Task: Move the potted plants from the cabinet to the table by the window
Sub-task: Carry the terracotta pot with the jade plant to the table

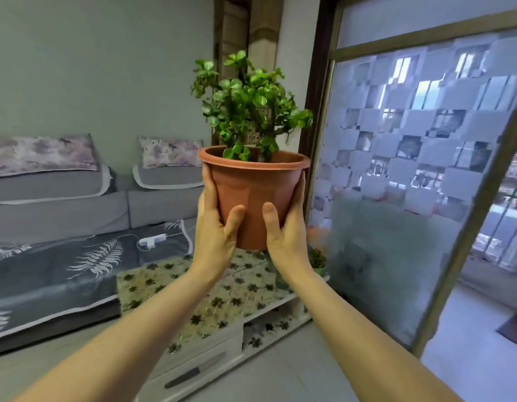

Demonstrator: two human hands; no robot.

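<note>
Hands raise potted plant above table by the window

Grey fabric sofa [60, 216] with floral cushions lines the wall at left, a white power strip [153, 241] lying on its leaf-print cover. At centre, both bare arms reach forward and hold a round terracotta-coloured plastic pot [253, 195] in the air, upright, its green small-leaved jade plant [248, 107] standing clear above the rim. The left hand [218, 227] wraps the pot's left wall, thumb pressed on the front and fingers curled behind. The right hand [287, 227] mirrors it on the right wall, thumb on the front face. Both grips are closed firmly around the pot's sides, the thumbs a little apart. Below the pot stands the low white table with a flower-patterned cover [199, 288]; a small green plant [317, 258] sits at its far corner. Frosted, checker-patterned sliding glass door [402, 181] fills the right.
</note>
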